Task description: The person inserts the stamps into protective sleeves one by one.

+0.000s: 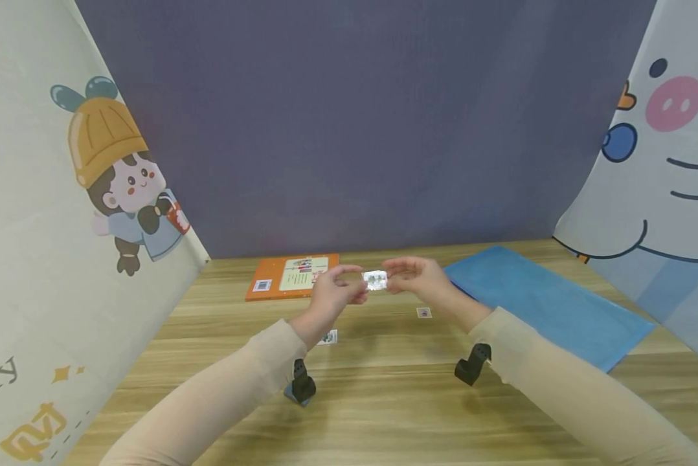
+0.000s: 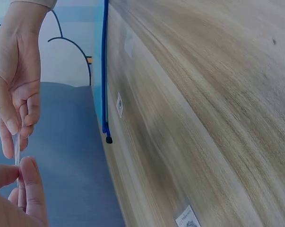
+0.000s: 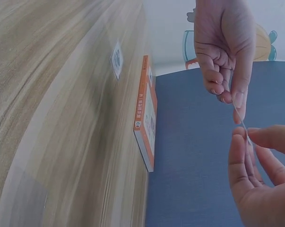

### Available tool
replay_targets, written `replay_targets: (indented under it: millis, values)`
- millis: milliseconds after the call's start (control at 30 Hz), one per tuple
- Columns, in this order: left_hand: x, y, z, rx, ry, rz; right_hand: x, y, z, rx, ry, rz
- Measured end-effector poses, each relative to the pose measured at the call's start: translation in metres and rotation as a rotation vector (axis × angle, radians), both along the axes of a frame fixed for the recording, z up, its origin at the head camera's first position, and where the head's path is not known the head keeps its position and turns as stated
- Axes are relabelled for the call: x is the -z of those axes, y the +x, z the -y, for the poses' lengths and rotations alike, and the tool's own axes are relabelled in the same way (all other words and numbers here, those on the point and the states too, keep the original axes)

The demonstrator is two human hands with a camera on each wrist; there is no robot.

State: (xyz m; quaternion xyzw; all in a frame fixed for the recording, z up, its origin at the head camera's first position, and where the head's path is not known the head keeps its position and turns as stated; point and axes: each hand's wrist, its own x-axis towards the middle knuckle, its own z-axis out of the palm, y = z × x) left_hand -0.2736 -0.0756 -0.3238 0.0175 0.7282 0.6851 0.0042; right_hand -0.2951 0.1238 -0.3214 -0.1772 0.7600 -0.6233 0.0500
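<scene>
the left hand [image 1: 333, 294] and right hand [image 1: 421, 279] each pinch one end of a thin, shiny piece [image 1: 375, 280], held in the air to the right of the orange book [image 1: 293, 277]. uneven pulling could bend or tear it; a loosened pinch might drop it, perhaps near the small square [image 1: 423, 313], on the table [image 1: 372, 408] farther right of the book and closer to the person.

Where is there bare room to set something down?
The striped wooden tabletop looks bare in front, between the beige sleeves, and left, beside the pale printed wall. Small white printed cards crowd the middle; a flat blue rectangular folder, back right.
</scene>
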Motion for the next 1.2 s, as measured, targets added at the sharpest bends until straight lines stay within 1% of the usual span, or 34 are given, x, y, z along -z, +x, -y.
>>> replay_targets:
  millis: [100,233,333,467,533,600,667,767,900,1000,1100,1200]
  values:
    - [0.001,0.000,0.001,0.012,-0.012,0.006,0.002,0.000,0.001,0.017,0.048,0.013]
    - [0.006,-0.002,0.005,0.061,-0.080,-0.001,0.005,0.000,0.000,0.019,0.076,0.053]
    - [0.009,-0.003,0.008,0.115,-0.166,-0.013,0.010,-0.001,-0.002,0.021,0.107,0.100]
    - [0.015,-0.008,0.010,0.159,-0.291,-0.021,0.018,-0.003,-0.004,0.029,0.168,0.137]
    - [0.020,-0.010,0.010,0.167,-0.343,-0.026,0.023,-0.003,-0.003,0.028,0.177,0.135]
    - [0.024,-0.013,0.010,0.167,-0.389,-0.034,0.028,-0.003,-0.002,0.019,0.160,0.125]
    - [0.028,-0.014,0.009,0.167,-0.427,-0.055,0.033,-0.003,0.000,0.010,0.153,0.105]
    - [0.035,-0.015,0.010,0.164,-0.486,-0.079,0.040,-0.003,0.005,0.012,0.154,0.104]
    - [0.045,-0.014,0.012,0.183,-0.537,-0.084,0.051,-0.005,0.010,0.021,0.199,0.132]
    - [0.050,-0.011,0.012,0.213,-0.547,-0.073,0.057,-0.005,0.014,0.024,0.234,0.156]
    - [0.055,-0.007,0.012,0.229,-0.568,-0.066,0.060,-0.004,0.019,0.035,0.268,0.172]
    - [0.058,-0.006,0.011,0.225,-0.594,-0.073,0.061,-0.003,0.023,0.054,0.295,0.186]
